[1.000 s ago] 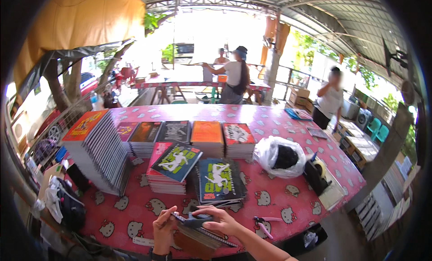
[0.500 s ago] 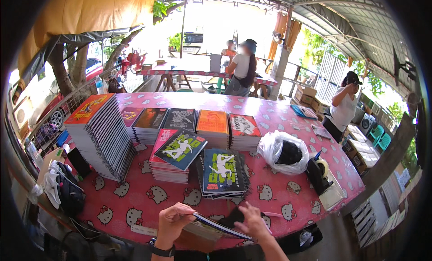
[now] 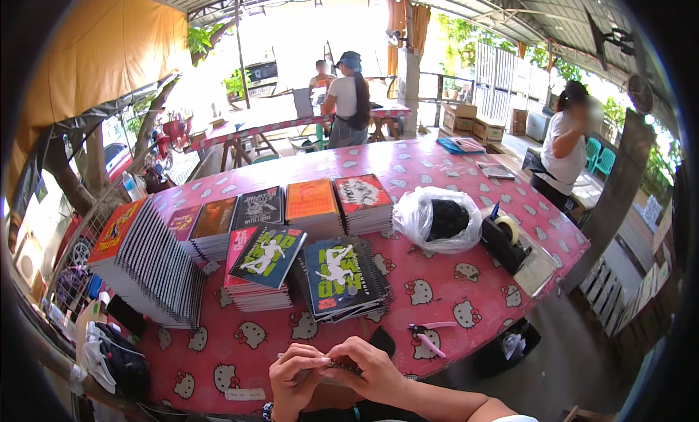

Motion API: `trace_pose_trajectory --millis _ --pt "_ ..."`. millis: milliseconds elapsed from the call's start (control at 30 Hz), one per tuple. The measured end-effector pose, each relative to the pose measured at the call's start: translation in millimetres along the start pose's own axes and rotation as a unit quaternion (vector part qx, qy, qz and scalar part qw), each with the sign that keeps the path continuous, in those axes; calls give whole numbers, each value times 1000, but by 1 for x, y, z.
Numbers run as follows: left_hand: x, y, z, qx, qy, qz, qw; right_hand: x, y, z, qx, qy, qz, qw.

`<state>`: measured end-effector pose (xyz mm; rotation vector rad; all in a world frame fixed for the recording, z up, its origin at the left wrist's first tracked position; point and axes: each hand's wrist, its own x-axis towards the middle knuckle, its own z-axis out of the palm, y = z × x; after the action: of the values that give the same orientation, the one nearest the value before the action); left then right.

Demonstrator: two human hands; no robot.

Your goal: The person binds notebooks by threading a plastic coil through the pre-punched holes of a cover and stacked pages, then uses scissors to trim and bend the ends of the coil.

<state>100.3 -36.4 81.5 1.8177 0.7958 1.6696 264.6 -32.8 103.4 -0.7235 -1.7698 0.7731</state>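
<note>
1. The left hand [image 3: 298,378] is closed on the notebook [image 3: 342,365], its fingers bent over the coil edge.
2. The right hand [image 3: 370,372] grips the same edge from the other side, its fingertips near the left's.
3. The notebook is between the two hands, at the near edge of the worktop [image 3: 277,349], seen nearly edge-on; the fingers hide most of it.
4. Just beyond the right hand lies a dark item [image 3: 383,340], too unclear to name; the pink-handled pliers [image 3: 429,337] lie to its right.
5. A paper strip [image 3: 245,394] lies left of the left hand.
6. Ahead of the hands is a blue-topped pile [image 3: 342,276]; beside it, a pink pile [image 3: 258,297] carries a tilted blue notebook [image 3: 268,256].
7. The tall stack [image 3: 156,265] of coil-bound notebooks stands at the left, with a row of shorter piles behind.
8. To the right are a white plastic bag [image 3: 411,218] with black contents and a black tape dispenser [image 3: 502,243].
9. Beyond the worktop, one person [image 3: 349,105] stands at another table; another person [image 3: 564,149] stands at the right.
</note>
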Motion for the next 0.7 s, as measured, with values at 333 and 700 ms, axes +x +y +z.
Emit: trace_pose_trajectory --millis 333,700 --pt "-1 3 9 93 28 -34 995 3 3 -2 -96 -12 -62 993" --pt "2 12 -6 -25 142 -98 985 1 14 -49 -167 -230 37 958"
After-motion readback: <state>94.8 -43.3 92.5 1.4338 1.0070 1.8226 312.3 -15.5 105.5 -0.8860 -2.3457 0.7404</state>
